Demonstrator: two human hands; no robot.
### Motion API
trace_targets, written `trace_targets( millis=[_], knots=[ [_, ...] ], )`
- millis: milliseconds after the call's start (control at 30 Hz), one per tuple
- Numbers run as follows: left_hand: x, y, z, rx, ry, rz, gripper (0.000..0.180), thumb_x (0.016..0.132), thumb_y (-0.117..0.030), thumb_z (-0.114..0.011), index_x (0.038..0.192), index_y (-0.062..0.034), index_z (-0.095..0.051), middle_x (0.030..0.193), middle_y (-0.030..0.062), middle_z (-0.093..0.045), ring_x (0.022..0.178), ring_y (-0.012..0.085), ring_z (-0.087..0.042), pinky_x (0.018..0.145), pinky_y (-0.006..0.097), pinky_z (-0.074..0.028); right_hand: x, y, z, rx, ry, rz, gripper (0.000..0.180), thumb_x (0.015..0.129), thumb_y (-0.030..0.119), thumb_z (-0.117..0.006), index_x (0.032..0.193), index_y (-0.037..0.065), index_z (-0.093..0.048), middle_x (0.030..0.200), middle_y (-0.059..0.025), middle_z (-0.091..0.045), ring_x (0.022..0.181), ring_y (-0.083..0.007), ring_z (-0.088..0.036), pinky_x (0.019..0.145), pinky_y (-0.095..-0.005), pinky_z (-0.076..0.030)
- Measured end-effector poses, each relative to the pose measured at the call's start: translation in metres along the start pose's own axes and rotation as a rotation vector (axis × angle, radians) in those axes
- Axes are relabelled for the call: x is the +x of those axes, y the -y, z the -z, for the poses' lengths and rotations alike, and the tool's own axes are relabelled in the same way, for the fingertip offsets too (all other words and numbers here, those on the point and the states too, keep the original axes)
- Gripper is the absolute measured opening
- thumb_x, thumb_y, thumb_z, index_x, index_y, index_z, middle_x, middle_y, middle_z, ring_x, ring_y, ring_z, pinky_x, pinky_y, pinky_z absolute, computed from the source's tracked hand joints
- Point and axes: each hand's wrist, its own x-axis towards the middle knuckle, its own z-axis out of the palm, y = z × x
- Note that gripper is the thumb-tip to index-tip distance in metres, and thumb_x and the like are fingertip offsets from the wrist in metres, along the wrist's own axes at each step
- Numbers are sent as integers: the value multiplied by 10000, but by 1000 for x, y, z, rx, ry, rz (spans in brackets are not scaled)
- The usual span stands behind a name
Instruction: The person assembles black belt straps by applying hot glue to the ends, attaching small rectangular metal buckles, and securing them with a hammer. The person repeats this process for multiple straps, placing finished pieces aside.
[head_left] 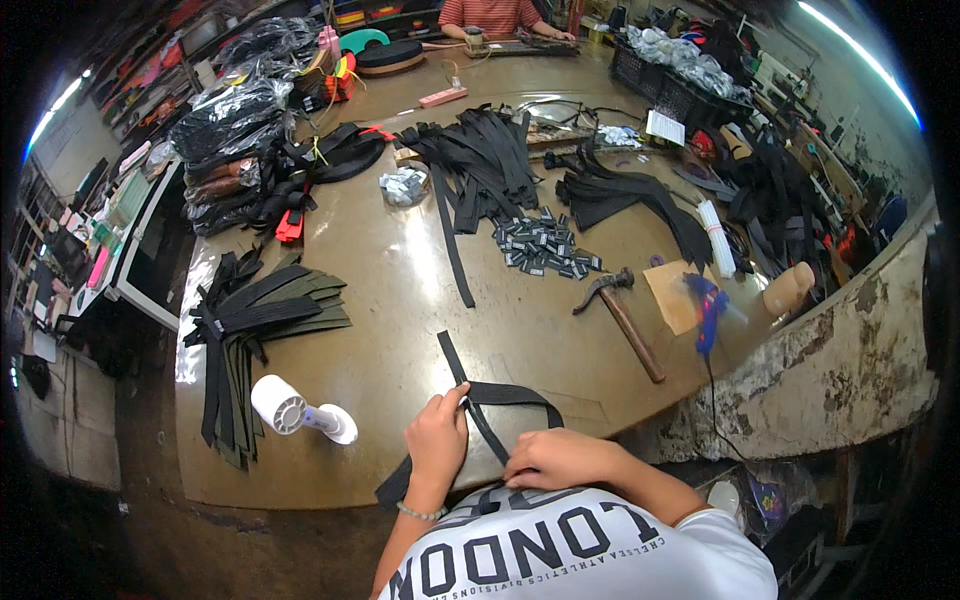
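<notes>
A black webbing strap (pixel 515 392) lies at the table's near edge, crossing itself and bending into a loop on the right. My left hand (pixel 436 440) is closed on it where the pieces cross, with thumb and fingertip pinching there. A strap tail comes out on the left, beside my wrist. My right hand (pixel 562 457) is closed at the lower end of the slanting piece, close to my shirt. Its fingertips are partly hidden, but the strap runs into them. Farther off lie a pile of small black labelled pieces (pixel 545 246) and a bundle of black straps (pixel 480 165).
A hammer (pixel 630 325) lies to the right, near a brown paper sheet (pixel 675 297) and a tan roll (pixel 790 290). At left, a white handheld fan (pixel 280 405) stands by black and olive straps (pixel 270 305). Across the table sits another person (pixel 490 15).
</notes>
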Motion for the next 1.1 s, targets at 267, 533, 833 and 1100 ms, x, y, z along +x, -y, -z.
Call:
trace_targets(
  millis=[267, 533, 833, 1100],
  knots=[
    [2, -1, -1, -16, -41, -28, 312, 857, -61, -627, 1144, -181, -637, 929, 81, -687, 798, 321, -670, 637, 432, -522, -15, -15, -2, -380, -635, -284, 346, 791, 26, -575, 1129, 85, -622, 1164, -106, -573, 1072, -304, -562, 851, -404, -485],
    [2, 0, 0, 18, -46, -91, 311, 847, -74, -653, 1139, -181, -660, 817, 77, -628, 715, 304, -643, 603, 412, -504, -135, -48, 4, -232, -695, -234, 354, 749, 22, -697, 1096, 63, -639, 1046, -93, -629, 997, -287, -609, 839, -414, -483],
    [-16, 1, 24, -57, -94, 14, 236, 881, -120, -692, 1117, -115, -690, 891, 117, -684, 737, 298, -666, 646, 379, -518, -150, -177, 99, 99, -1678, -793, 483, 937, 286, -683, 1292, 17, -497, 1074, -148, -651, 958, -251, -636, 858, -356, -503],
    [-15, 15, 6, 43, -74, -86, 430, 775, -123, -738, 1194, -193, -671, 726, 51, -536, 627, 235, -592, 566, 357, -479, -21, -40, 104, -1, -856, -192, 407, 887, 250, -734, 1175, 30, -548, 958, -155, -706, 861, -212, -696, 793, -348, -534]
  ],
)
